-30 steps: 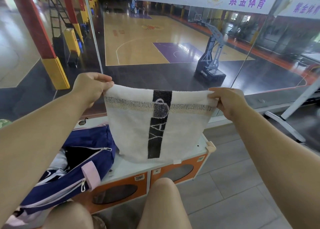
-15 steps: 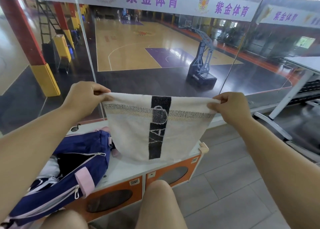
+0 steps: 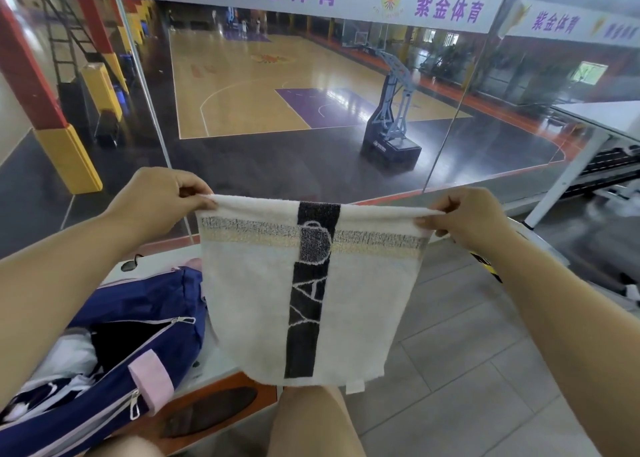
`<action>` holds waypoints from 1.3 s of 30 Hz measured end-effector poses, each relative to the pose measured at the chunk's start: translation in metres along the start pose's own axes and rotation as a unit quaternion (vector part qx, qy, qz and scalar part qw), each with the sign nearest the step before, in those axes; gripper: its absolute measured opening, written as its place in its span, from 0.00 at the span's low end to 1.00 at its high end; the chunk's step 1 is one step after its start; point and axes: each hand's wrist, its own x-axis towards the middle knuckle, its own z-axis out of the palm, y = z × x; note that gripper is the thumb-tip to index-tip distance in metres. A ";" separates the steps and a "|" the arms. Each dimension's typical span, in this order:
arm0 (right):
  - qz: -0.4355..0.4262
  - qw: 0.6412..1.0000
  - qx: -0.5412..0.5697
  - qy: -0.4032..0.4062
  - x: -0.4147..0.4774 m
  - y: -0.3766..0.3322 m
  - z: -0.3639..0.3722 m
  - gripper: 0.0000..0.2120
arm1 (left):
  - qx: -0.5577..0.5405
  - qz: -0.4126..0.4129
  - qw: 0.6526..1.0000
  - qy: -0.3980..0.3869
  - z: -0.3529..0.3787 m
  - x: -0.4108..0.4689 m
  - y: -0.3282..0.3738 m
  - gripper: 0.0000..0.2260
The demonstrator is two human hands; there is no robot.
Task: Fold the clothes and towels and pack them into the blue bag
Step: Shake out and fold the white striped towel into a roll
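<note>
Fingers of left hand [image 3: 152, 198] and right hand [image 3: 464, 219]: each pinching one top corner of white towel [image 3: 360, 304], which hangs taut in the air, right of the open blue bag [image 3: 138, 321]. Step: folding. Next: likely bring corners together, halving it.

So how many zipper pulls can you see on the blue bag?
2. One zipper pull sits at the end of the open top zip on the blue bag; the other hangs lower, beside the pink strap. More may be hidden.
</note>
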 end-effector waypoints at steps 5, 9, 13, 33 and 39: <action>0.062 0.997 0.046 0.001 0.045 0.010 0.027 0.12 | -0.022 -0.052 0.998 0.012 0.028 0.036 0.002 0.05; 0.042 0.990 0.113 0.072 0.072 0.009 0.032 0.11 | -0.100 -0.066 0.990 0.075 0.029 0.056 0.010 0.04; 0.011 0.980 0.170 0.099 0.081 0.016 0.030 0.12 | -0.108 -0.049 0.987 0.106 0.029 0.044 0.014 0.04; 0.177 0.979 0.055 -0.084 -0.004 0.171 0.122 0.03 | -0.126 -0.105 0.961 -0.221 0.180 -0.090 -0.046 0.02; 0.167 0.983 0.040 -0.068 0.013 0.184 0.134 0.02 | -0.167 -0.169 0.952 -0.193 0.207 -0.060 -0.052 0.04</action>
